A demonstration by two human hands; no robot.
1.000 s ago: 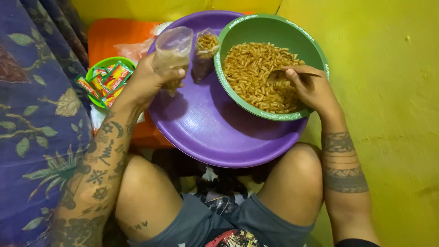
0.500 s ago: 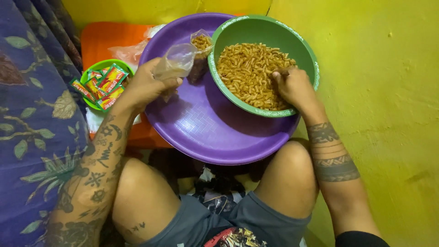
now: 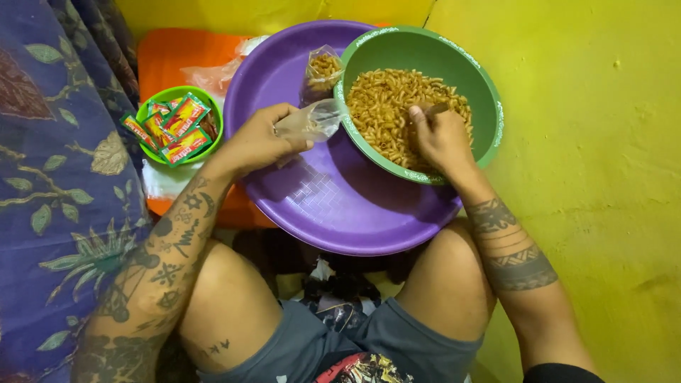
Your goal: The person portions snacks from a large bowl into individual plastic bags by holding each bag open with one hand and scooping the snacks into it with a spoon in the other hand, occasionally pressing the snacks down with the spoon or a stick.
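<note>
My L fingers [image 3: 287, 138] are pinched together on the mouth of a small clear bag [image 3: 312, 119], thumb on one side, the rest curled under, so the opening stays up and turned toward the green bowl [image 3: 489, 99]. R fingers [image 3: 420, 120] are bunched down in the fried snack [image 3: 386, 106]; a bit of a handle [image 3: 436, 108] shows by them, prob a spoon, but I can't tell how tightly they close on it since my R hand [image 3: 440, 138] covers it. I judge the bag sits right at the bowl's rim to keep the carry short w/ no spill. Bowl leans inside the purple basin [image 3: 340, 213], its near edge resting on the basin floor, which I take as a way to catch stray bits. Basin sits between my knees, close in. So the bag is in my L grip, just left of the bowl rim & near my R fingers, apart from them by the rim. A filled bag [image 3: 323, 71] stands behind, against the bowl's outer wall. Off to the L, on an orange stool [image 3: 170, 53], a small green dish [image 3: 152, 110] holds red sachets [image 3: 181, 124], within reach of my L hand [image 3: 259, 142] but not touching.
</note>
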